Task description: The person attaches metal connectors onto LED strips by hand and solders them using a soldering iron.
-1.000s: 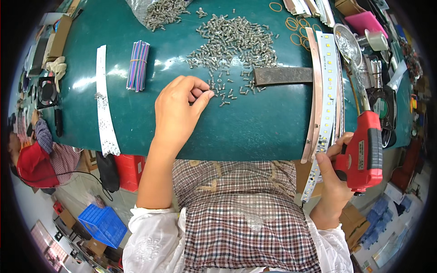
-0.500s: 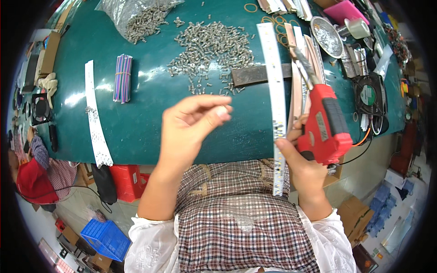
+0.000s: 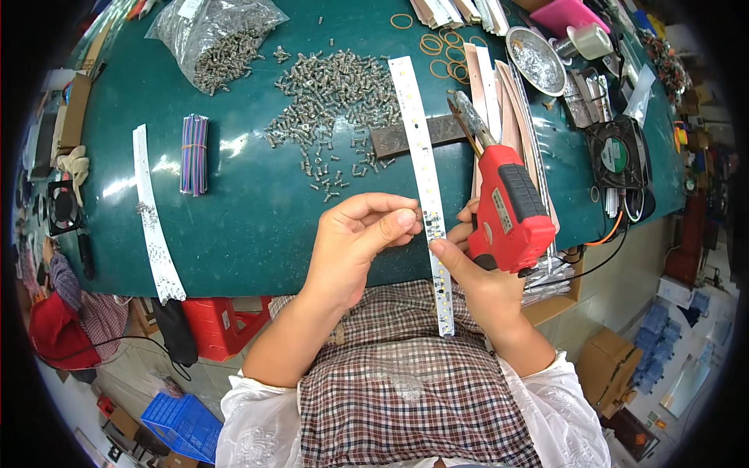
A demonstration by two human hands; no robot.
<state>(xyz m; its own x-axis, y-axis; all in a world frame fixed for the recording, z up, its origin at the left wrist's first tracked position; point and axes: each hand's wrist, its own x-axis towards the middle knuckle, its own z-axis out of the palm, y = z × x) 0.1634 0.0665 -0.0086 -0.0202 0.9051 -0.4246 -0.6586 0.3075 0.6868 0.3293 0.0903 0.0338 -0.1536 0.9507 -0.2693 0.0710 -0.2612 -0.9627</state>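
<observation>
Left hand [image 3: 355, 238] pinched at fingertips, right hand [image 3: 476, 269] curled, thumb extended, both raised together.

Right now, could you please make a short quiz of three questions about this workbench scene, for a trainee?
1. True or false: the red electric screwdriver is in the right hand.
2. What does the left hand bring its fingertips to?
A. the white light strip
B. the bag of screws
C. the bundle of coloured wires
3. Fill in: the loose screws lie on the ____ table.

Key: 1 true; 2 A; 3 green.
</observation>
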